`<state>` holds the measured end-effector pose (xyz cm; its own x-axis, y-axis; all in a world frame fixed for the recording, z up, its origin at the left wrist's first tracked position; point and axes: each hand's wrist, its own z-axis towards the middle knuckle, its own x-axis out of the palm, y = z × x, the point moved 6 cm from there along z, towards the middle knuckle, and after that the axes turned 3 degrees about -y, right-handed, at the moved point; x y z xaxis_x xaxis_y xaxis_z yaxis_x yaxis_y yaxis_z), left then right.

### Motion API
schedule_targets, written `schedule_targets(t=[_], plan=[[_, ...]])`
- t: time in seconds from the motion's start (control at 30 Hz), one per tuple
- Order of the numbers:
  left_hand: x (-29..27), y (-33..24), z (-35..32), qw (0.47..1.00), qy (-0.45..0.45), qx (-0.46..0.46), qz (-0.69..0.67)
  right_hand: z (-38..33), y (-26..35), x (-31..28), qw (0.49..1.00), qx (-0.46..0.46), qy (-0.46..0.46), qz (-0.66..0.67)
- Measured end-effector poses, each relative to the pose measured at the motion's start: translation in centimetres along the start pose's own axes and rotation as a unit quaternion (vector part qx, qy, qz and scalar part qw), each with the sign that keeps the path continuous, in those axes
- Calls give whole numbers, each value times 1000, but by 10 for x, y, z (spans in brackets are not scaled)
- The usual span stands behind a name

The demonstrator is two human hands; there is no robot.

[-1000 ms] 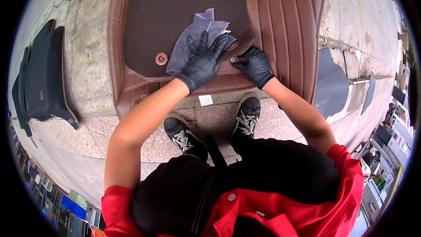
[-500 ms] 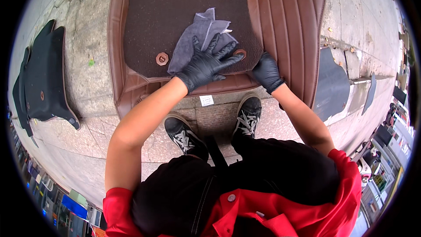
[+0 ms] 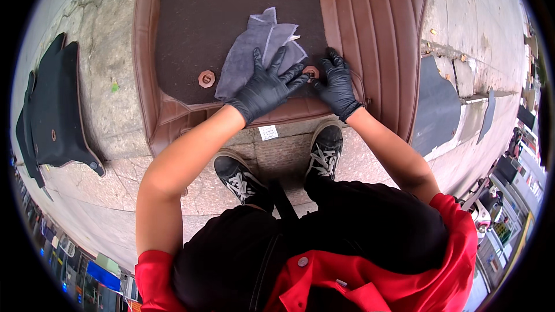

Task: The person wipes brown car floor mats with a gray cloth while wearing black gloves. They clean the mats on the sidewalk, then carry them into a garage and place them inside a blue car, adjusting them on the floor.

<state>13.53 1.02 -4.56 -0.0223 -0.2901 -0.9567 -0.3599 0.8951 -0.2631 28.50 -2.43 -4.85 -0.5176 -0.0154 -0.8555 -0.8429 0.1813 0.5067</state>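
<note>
1. An outdoor, daylit paved area [image 3: 118,121]: cracked stone slabs [image 3: 113,34], with small fallen leaves [image 3: 433,32] lying on them
2. Black mats [image 3: 56,101] and a grey mat [image 3: 436,107] lie directly on the slabs, as at an open-air workplace
3. At the blurred right rim stands what may be a parked scooter [image 3: 481,216]

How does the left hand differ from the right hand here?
The left hand lies partly over the grey cloth; the right hand is clear of it, at the dark brown mat's near right corner. The left hand's fingers spread wide, while the right hand's lie closer together. Both wear black gloves.
</note>
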Motion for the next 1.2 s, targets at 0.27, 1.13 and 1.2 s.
schedule_targets(t=[0.27, 1.13, 1.2], plan=[[11, -3, 2, 999, 32, -1, 7, 10, 11, 3, 992, -58, 78, -83], [3, -14, 1, 984, 169, -50, 27, 37, 47, 23, 946, -176, 230, -144], [7, -14, 3, 988, 146, -53, 11, 35, 16, 33, 965, -44, 204, -157]])
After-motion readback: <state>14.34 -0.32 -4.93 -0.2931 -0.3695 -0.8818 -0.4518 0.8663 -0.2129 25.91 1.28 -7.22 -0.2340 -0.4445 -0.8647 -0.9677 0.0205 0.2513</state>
